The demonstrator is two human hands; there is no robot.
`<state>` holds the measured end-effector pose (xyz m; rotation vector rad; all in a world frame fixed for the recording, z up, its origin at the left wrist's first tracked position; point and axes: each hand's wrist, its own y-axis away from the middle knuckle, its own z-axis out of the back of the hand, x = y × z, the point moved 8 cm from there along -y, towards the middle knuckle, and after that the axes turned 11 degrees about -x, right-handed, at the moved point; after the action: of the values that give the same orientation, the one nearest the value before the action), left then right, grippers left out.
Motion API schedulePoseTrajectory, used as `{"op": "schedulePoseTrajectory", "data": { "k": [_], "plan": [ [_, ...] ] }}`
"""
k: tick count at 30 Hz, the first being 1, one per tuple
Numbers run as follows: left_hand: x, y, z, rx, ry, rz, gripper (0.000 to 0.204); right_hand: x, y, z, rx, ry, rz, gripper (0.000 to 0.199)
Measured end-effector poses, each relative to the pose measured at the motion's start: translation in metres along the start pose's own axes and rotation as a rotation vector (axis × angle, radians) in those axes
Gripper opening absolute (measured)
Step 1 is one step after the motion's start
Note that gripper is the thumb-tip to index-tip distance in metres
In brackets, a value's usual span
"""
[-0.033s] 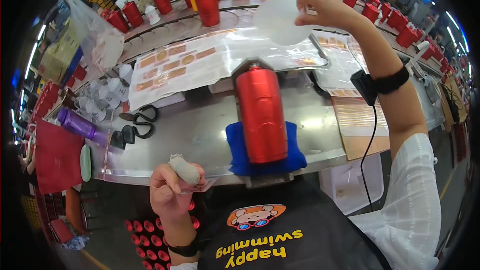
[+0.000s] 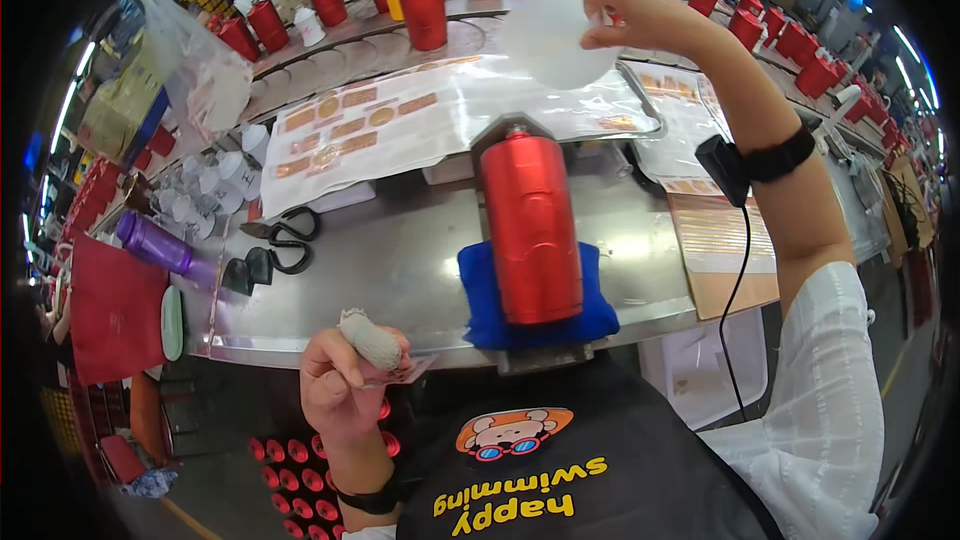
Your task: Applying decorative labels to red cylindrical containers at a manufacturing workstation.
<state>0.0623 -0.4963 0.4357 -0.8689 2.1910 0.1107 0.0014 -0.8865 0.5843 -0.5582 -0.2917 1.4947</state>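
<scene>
A red metal canister (image 2: 530,230) lies on its side on a blue cloth pad (image 2: 478,312) at the near edge of the steel bench (image 2: 400,270). My left hand (image 2: 345,385), its thumb wrapped in grey tape, is below the bench edge and pinches a small thin label (image 2: 405,372). My right hand (image 2: 640,10) is raised over the far side of the bench and holds a round white disc (image 2: 550,35) by its rim, above and beyond the canister. A black strap with a cable (image 2: 750,165) sits on my right wrist.
Clear sheets of gold labels (image 2: 400,120) lie behind the canister, and copper-coloured sheets (image 2: 720,240) lie to the right. Black scissors (image 2: 290,230), a purple bottle (image 2: 155,243) and white lids (image 2: 205,190) are at left. Upright red canisters (image 2: 425,0) line the back. More red canisters (image 2: 300,480) stand below the bench.
</scene>
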Motion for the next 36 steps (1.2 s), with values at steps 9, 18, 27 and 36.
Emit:
{"op": "schedulePoseTrajectory", "data": {
  "k": [9,18,27,36],
  "plan": [
    [-0.032,0.034,0.044,-0.106,-0.063,-0.098,0.026,0.083,-0.104,-0.055,0.103,0.027,0.17,0.033],
    [-0.035,0.061,0.078,-0.239,-0.09,-0.12,0.026,0.147,-0.148,-0.087,0.238,0.181,0.248,0.038],
    [-0.033,0.071,0.091,-0.28,-0.055,-0.123,0.022,0.161,-0.164,-0.092,0.343,0.242,0.216,0.038],
    [-0.025,0.075,0.098,-0.298,-0.052,-0.111,0.022,0.146,-0.151,-0.083,0.327,0.235,0.084,0.038]
  ]
}}
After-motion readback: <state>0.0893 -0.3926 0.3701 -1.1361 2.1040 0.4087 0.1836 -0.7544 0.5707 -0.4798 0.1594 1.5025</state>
